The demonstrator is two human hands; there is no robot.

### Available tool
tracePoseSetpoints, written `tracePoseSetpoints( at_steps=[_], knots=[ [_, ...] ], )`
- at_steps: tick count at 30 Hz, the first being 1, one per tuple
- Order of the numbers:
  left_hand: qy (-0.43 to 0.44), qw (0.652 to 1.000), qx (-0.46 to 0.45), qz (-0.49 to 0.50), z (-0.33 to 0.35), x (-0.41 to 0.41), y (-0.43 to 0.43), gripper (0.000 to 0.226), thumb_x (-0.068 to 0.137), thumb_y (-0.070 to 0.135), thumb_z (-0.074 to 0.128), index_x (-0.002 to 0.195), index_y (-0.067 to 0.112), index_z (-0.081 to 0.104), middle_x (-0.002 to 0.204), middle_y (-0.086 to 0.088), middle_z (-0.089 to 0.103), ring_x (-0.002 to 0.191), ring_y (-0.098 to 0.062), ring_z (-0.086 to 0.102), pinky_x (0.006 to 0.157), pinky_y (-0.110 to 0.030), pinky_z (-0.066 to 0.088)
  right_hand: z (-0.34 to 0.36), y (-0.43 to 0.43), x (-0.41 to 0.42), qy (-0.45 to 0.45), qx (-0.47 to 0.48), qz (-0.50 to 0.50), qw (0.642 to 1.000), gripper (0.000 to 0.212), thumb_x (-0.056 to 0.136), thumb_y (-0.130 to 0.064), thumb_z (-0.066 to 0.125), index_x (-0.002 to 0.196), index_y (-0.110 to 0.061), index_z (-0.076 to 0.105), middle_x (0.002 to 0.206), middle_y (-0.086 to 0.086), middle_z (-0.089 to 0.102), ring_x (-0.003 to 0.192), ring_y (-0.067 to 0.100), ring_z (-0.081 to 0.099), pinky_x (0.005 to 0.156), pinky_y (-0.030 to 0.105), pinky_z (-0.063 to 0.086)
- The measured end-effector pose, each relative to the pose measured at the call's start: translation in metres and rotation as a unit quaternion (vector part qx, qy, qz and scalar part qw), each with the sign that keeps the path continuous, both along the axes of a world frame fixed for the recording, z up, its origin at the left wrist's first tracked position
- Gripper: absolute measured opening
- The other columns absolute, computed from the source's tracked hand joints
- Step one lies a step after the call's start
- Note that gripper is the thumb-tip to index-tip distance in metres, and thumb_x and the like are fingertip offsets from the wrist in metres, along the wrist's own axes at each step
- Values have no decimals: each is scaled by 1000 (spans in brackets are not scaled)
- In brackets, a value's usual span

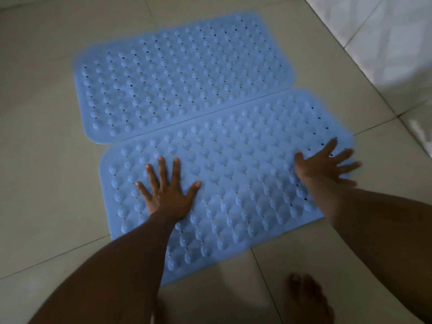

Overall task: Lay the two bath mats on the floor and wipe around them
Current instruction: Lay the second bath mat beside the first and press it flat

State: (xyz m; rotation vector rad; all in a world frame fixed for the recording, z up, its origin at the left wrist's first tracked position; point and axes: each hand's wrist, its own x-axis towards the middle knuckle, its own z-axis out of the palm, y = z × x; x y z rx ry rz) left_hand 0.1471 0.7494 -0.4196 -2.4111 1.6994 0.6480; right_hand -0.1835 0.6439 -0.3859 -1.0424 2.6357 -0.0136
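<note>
Head view looks steeply down; floor (46, 160) near.

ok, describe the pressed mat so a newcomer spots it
On the tiled floor lie a far mat and near mat, both blue, studded. Pick the nearer, by the bare foot. Only it bears the left hand and right hand, flat.

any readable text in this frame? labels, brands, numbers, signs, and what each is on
None can be read.
The near bath mat and the far bath mat show only raised bumps and small holes; no print or embossed mark can be made out.
The floor tiles carry no writing.
</note>
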Motion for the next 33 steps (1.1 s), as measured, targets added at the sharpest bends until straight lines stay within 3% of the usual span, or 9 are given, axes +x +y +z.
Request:
tracePoseSetpoints(
  at_steps=[2,5,13,15,20,23,27,30,33],
  knots=[
    [2,999,35,-5,4,3,-5,97,78,93,5,156,43,-23,164,2,-36,149,-33,-35,117,-70,-11,2,-8,-13,-59,-16,-133,989,108,81,-63,64,158,-24,-1,163,24,3,146,56,8,116,69,15],
    [13,995,93,-11,12,3,-11,98,76,94,5,152,43,-31,158,2,-46,147,-33,-39,117,-71,-10,10,-8,-21,-73,-56,-170,981,101,80,-46,72,154,-16,11,150,22,28,134,45,35,111,55,32],
    [25,989,149,-3,19,3,-19,103,72,98,8,150,44,-34,153,5,-52,143,-32,-44,116,-72,-11,38,4,-63,-68,-44,-136,987,83,61,-57,81,125,-12,53,133,17,47,121,39,48,104,51,43],
    [24,989,148,-2,18,2,-20,104,71,98,8,150,44,-34,152,5,-52,143,-32,-44,116,-72,-11,44,7,-64,-11,-38,-109,993,88,59,-58,82,126,-11,50,137,18,40,123,39,43,106,50,38],
    [18,992,127,-6,13,2,-18,102,72,97,4,150,43,-34,153,4,-51,144,-32,-42,117,-71,-10,27,10,-38,115,-117,52,985,98,70,-56,75,144,-16,26,151,18,28,140,42,25,109,58,26],
    [4,998,56,-14,12,-2,-7,97,80,93,9,155,42,-24,164,1,-35,151,-33,-31,119,-68,-4,7,11,-7,94,-124,223,962,81,80,-54,64,144,-15,35,149,16,37,142,38,28,108,56,28],
    [4,996,-85,-7,7,9,4,78,95,76,18,162,37,9,172,-1,-1,158,-29,-5,126,-54,4,-18,4,62,20,-147,449,881,70,79,-50,50,139,-14,49,140,12,52,136,33,43,102,49,40],
    [-11,989,-139,41,3,39,2,78,95,67,21,163,29,16,172,-5,7,158,-29,1,127,-49,5,-30,0,126,-17,-153,513,845,63,78,-35,44,138,-17,53,143,9,54,138,30,45,104,51,41],
    [-17,988,-143,52,-2,74,-7,80,95,65,21,163,25,14,172,-6,5,158,-29,-1,128,-48,3,-39,-2,174,-4,-177,494,851,58,81,-34,46,136,-20,55,146,4,52,143,26,41,109,58,29]
  ],
)
